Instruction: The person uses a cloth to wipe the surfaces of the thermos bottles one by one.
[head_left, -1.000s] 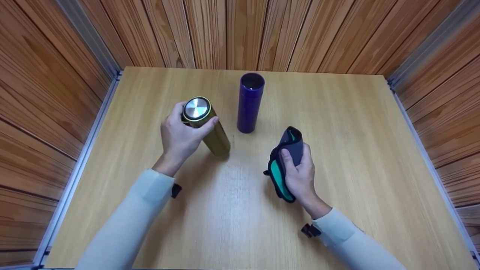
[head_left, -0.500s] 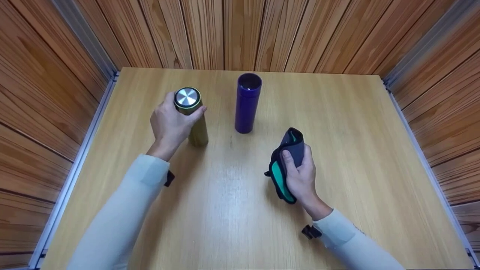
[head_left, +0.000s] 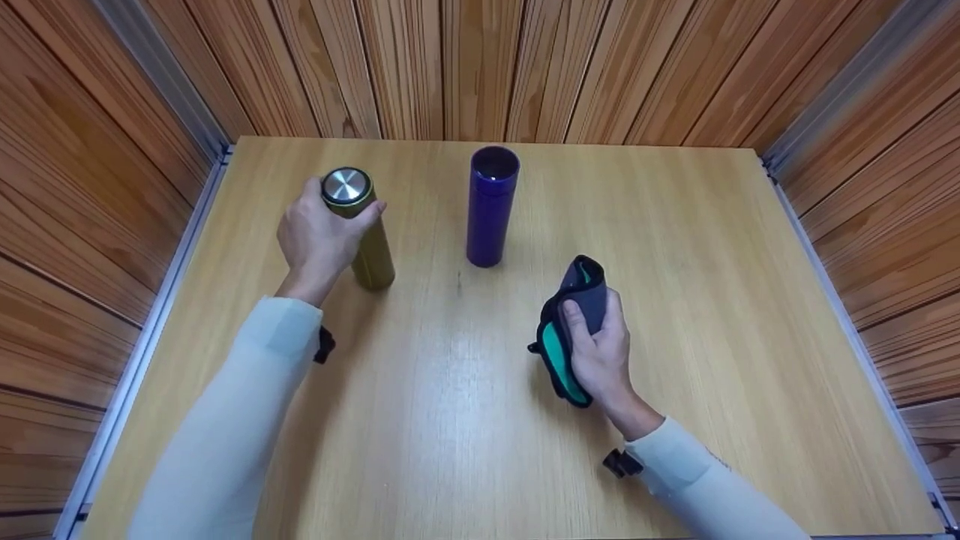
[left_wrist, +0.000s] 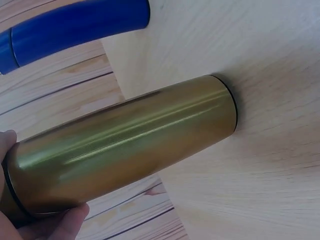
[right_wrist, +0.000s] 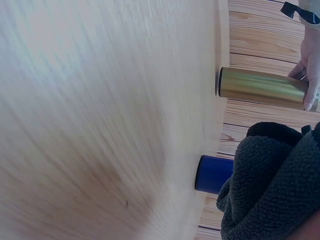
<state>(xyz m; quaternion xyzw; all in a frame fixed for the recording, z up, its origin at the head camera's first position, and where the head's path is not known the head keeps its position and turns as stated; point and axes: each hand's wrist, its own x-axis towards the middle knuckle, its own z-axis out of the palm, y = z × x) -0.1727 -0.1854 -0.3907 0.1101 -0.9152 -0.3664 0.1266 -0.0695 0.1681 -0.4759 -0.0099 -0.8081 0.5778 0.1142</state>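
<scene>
My left hand (head_left: 319,236) grips a gold thermos (head_left: 373,251) around its upper end, just below the shiny silver-topped lid (head_left: 346,185). The thermos stands nearly upright, its base close at the tabletop in the left wrist view, where fingertips (left_wrist: 72,220) curl round the lid end. My right hand (head_left: 604,352) holds a folded, dark grey and green soft fabric piece with black edging (head_left: 555,349), thumb across its front. The right wrist view shows its fuzzy grey surface (right_wrist: 270,185). A purple thermos (head_left: 491,217) with a dark, hollow-looking top stands upright between the hands, farther back.
The light wooden table (head_left: 465,450) ends at a plank wall (head_left: 480,67) behind. Plank side walls and metal rails (head_left: 172,277) flank it left and right. A small black device (head_left: 622,463) sits at the right wrist.
My left hand has carried the gold thermos leftward and slightly back, away from the purple one, and it has gone from tilted to more upright. The right hand keeps its place.
</scene>
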